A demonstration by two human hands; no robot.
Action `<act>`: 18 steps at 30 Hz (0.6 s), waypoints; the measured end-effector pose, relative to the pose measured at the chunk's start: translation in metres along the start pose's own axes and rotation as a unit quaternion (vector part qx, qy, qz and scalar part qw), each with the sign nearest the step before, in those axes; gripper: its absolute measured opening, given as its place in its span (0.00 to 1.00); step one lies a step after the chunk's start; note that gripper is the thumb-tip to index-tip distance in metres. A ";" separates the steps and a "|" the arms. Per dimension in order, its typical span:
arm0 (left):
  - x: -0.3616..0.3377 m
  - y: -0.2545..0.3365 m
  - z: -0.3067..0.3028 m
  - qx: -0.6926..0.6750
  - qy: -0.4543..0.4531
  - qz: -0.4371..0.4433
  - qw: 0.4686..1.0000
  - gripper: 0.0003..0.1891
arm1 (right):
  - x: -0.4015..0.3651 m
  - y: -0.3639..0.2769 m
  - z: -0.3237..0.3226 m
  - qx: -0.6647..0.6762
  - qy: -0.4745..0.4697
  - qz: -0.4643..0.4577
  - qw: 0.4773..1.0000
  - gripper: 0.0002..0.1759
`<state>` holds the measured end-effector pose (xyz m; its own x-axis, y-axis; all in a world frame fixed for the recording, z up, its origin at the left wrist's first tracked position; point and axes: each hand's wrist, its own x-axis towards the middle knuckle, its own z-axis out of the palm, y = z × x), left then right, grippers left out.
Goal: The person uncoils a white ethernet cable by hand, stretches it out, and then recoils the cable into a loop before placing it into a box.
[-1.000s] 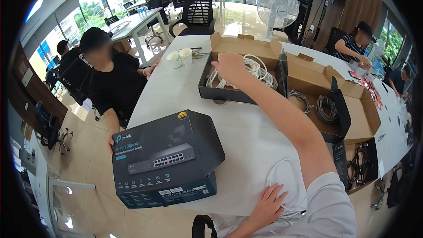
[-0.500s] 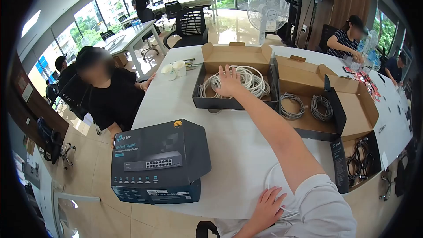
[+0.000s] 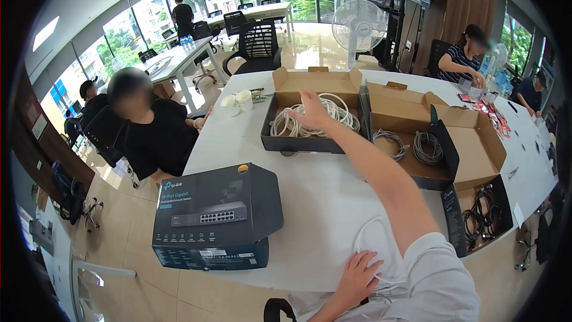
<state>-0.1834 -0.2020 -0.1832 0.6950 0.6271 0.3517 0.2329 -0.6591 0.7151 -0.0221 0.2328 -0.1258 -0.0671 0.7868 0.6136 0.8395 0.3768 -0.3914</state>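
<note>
My right hand reaches over a coil of white cable in the open dark box at the top centre. Its fingers and thumb are apart; whether they touch the cable is unclear. Near the table's front edge, my left hand rests with outstretched fingers on a loose white cable, which loops beside it and partly under it.
A closed switch carton stands left. Boxes with grey cables and black cables are at right. Paper cups stand behind. A seated person is at left; another sits far right.
The view has shifted slightly. My right hand's fingers have drawn closer together and tilted upward over the coil. The left-hand person's hand no longer shows at the carton.
</note>
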 end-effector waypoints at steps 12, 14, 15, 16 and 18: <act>0.004 0.005 -0.003 -0.162 0.189 0.004 0.968 0.08 | -0.077 -0.122 -0.232 -0.088 -0.357 -0.050 0.929 0.36; 0.008 0.025 -0.015 -0.310 0.188 -0.049 0.931 0.15 | -0.119 -0.151 -0.261 -0.110 -0.449 -0.028 0.887 0.39; 0.010 0.025 -0.014 -0.368 0.195 -0.033 0.909 0.16 | -0.142 -0.162 -0.274 -0.107 -0.479 -0.027 0.871 0.41; 0.012 0.028 -0.014 -0.424 0.203 -0.016 0.883 0.18 | -0.165 -0.171 -0.286 -0.088 -0.487 -0.040 0.868 0.41; 0.013 0.048 -0.024 -0.554 0.197 -0.011 0.809 0.18 | -0.217 -0.185 -0.301 -0.047 -0.507 -0.066 0.858 0.41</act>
<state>-0.1795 -0.2149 -0.1299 0.3776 0.8610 0.3409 -0.6625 -0.0060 0.7491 -0.0004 -0.1544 0.0197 -0.5593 0.7793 -0.2826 0.8254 0.4917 -0.2775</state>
